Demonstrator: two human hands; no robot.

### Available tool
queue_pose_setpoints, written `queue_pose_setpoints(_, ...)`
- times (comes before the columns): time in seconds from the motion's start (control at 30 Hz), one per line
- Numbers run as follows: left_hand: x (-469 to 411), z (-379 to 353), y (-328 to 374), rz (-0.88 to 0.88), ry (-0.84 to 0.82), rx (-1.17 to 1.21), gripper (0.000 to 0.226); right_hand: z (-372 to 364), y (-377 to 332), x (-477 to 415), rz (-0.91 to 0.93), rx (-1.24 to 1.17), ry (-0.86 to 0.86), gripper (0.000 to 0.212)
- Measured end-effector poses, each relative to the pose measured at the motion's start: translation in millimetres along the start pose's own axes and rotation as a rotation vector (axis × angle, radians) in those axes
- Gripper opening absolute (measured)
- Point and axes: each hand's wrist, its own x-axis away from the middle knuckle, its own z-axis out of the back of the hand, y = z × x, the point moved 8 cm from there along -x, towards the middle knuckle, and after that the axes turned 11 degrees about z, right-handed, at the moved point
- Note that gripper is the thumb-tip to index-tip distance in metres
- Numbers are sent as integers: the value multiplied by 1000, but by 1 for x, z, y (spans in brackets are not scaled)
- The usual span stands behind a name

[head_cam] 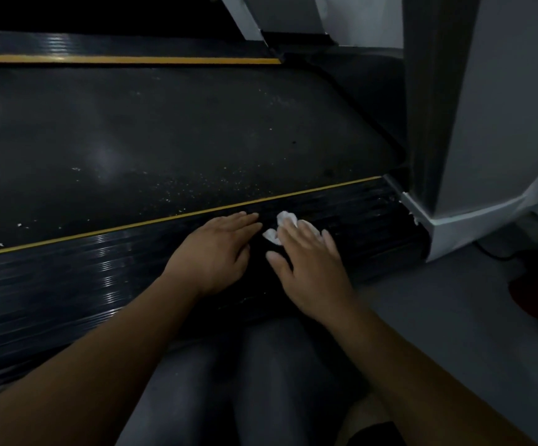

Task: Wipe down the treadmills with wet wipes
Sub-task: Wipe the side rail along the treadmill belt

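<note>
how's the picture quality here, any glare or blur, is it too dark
Head view: dim overall, the belt nearly black though pale specks show; glare streaks on the ribbed rail at left; right hand and wipe slightly blurred, left hand soft-edged too.

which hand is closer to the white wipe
Right. The right hand presses flat on the wipe, fingers covering part of it; the left hand rests on the side rail just to its left.
</note>
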Motion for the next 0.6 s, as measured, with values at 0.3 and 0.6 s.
queue_pose_setpoints(0.3,0,0,1,-3,22,-2,63,-5,-16,-3,1,5,-18,79)
queue_pose_setpoints(0.6,1,1,3,-8,30,-1,61,-3,-12,-13,-24,-46,20,61)
